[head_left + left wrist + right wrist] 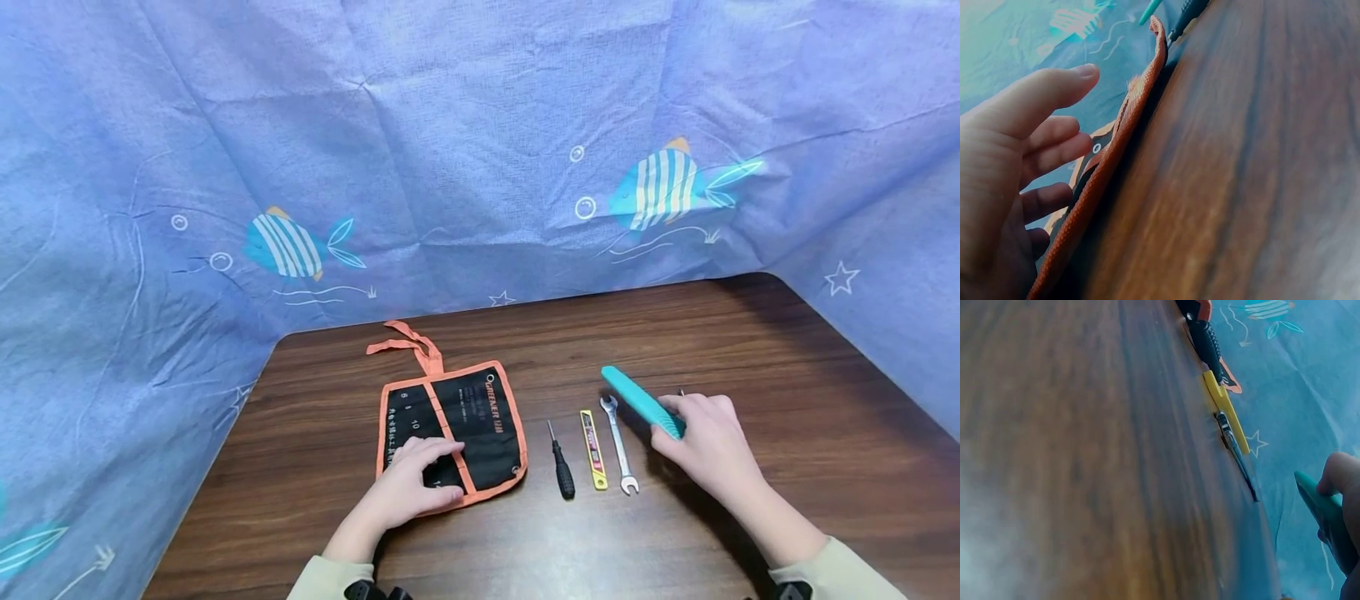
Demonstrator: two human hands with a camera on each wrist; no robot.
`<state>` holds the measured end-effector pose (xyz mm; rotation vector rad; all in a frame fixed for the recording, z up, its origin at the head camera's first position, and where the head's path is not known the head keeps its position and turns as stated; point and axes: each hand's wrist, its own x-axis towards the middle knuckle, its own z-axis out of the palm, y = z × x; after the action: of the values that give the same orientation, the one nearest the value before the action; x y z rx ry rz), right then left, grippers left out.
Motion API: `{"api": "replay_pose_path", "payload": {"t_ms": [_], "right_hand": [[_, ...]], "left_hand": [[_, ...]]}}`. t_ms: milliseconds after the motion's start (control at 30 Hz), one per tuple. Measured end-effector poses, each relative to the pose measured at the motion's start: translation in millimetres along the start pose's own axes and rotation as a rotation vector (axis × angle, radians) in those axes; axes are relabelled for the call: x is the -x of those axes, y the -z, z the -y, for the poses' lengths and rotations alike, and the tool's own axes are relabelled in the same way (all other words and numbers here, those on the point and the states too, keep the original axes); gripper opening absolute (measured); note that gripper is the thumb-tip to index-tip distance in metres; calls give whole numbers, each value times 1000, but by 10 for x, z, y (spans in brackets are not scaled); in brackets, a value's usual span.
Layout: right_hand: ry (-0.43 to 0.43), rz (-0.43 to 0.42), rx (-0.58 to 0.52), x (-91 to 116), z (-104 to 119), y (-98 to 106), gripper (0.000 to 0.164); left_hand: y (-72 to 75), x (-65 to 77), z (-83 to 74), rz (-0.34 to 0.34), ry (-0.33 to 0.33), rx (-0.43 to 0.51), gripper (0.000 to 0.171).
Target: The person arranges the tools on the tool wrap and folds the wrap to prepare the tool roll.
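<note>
My left hand [416,479] lies over the lower left of a black tool pouch [480,425] with orange trim, its fingers loosely bent and thumb apart, with nothing between them. In the left wrist view the thumb and fingers of that hand [1016,150] are beside the pouch's orange edge [1094,187]. My right hand [708,437] grips one end of a teal utility knife [637,396], which points up and left above the table. The right wrist view shows the knife [1325,515] between thumb and fingers, part of it hidden by the hand.
Between the hands lie a black-handled screwdriver [562,471], a yellow flat pack [593,450] and an open-end wrench [619,446], side by side on the wooden table [315,517]. Orange ties [412,342] trail behind the pouch. A blue fish-print cloth [480,167] hangs along the table's back and sides.
</note>
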<state>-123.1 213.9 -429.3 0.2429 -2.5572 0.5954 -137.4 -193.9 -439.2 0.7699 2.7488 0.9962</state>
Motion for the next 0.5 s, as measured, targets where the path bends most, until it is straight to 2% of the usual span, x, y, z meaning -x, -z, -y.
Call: {"api": "replay_pose_path", "payload": {"t_ms": [300, 500], "right_hand": [[-26, 93, -112, -75, 121, -61, 32], [29, 116, -188, -127, 243, -101, 33]], "left_hand": [[-29, -4, 20, -13, -34, 35, 51], [-54, -10, 46, 35, -20, 39, 44]]}}
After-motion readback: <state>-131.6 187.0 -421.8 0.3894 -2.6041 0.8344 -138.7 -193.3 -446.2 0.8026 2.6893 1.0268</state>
